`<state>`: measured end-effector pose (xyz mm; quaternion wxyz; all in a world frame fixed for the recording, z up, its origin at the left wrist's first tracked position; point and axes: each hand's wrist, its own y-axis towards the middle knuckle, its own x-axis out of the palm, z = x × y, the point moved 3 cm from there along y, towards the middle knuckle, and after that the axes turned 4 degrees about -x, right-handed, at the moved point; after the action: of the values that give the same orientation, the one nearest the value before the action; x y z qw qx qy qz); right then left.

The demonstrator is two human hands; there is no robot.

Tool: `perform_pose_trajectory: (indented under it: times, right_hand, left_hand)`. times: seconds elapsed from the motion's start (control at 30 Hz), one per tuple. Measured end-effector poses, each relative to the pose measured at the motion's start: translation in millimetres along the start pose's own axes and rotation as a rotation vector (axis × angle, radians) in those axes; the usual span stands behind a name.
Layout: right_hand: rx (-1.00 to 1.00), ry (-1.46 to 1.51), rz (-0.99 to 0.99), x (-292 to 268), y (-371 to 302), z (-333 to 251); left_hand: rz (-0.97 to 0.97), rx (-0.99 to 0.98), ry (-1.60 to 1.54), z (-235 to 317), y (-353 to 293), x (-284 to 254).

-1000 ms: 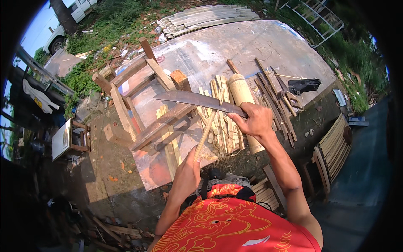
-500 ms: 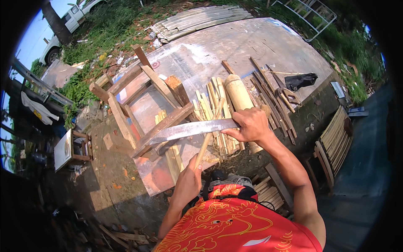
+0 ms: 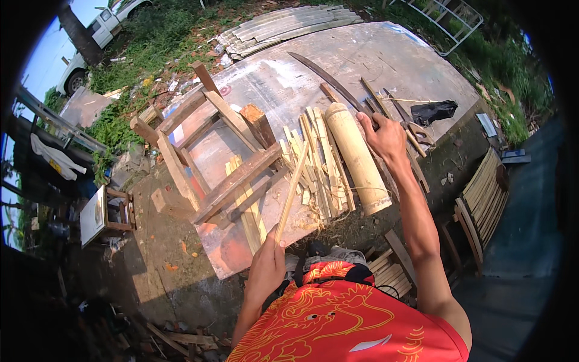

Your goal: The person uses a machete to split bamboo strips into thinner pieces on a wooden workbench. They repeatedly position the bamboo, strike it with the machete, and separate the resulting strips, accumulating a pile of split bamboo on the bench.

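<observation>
The left hand (image 3: 266, 264) is closed around the near end of a slim, pale yellow bamboo strip (image 3: 292, 192), which slants forward and rightward from the fist; whether its far tip touches anything is unclear. The right hand (image 3: 386, 139), farther forward, grips a long, dark, curved metal blade (image 3: 326, 77) that points away and leftward, its handle hidden by the fingers. Just left of the right hand lies a thick, pale, round bamboo section (image 3: 357, 158); between that and the held strip spreads a pile of split, straw-coloured bamboo strips (image 3: 327, 172). Forward and left of the left hand stands a brown frame of squared wooden bars (image 3: 240, 185). Right of the right hand are a wooden-handled saw (image 3: 420, 134) and a crumpled black plastic bag (image 3: 434, 112).
</observation>
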<state>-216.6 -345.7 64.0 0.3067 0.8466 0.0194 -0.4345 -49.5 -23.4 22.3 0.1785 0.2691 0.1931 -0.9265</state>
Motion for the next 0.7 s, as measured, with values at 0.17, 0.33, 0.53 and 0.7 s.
perform_pose_trajectory:
  times: [0.17,0.33,0.53,0.7]
  right_hand:
    - [-0.25,0.154,-0.235,-0.1,-58.8,-22.5]
    - [-0.638,0.227,-0.24,-2.5,-114.0,-73.1]
    - [-0.338,0.08,-0.104,-8.9,-90.5,-53.5]
    - [-0.657,0.151,-0.298,-5.0,-101.7,-61.2]
  left_hand:
    - [0.09,0.027,-0.008,-5.6,6.3,9.6]
    - [0.243,0.344,0.075,5.3,11.3,14.4]
    - [0.095,0.139,0.024,1.8,-1.9,22.0]
    - [0.271,0.39,0.057,10.0,4.6,24.7]
